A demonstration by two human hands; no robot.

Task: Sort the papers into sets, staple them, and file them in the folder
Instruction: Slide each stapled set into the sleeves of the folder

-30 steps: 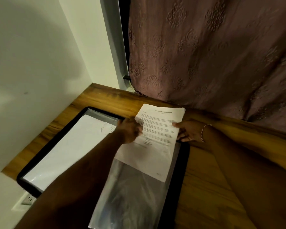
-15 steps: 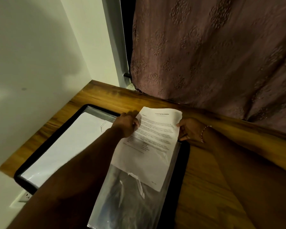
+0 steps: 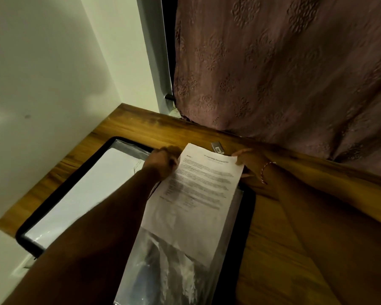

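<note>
A printed paper set (image 3: 198, 194) lies slanted over the right half of an open black folder (image 3: 246, 216) with clear plastic sleeves (image 3: 163, 260). My left hand (image 3: 163, 161) grips the paper's upper left edge. My right hand (image 3: 249, 161), with a thread bracelet on the wrist, pinches the upper right corner. The paper's lower end sits partly inside the clear sleeve. The folder's left half holds white sheets (image 3: 86, 194) under plastic. A small stapler-like object (image 3: 217, 147) lies on the desk just behind the paper.
The wooden desk (image 3: 273, 249) meets a pale wall (image 3: 42, 73) on the left and a mauve patterned curtain (image 3: 284, 67) behind. A wall socket (image 3: 23, 266) shows below the desk's left edge. Bare wood lies right of the folder.
The paper has slid further down into the clear sleeve, with both hands still on its top corners. The small object behind the paper has come into sight.
</note>
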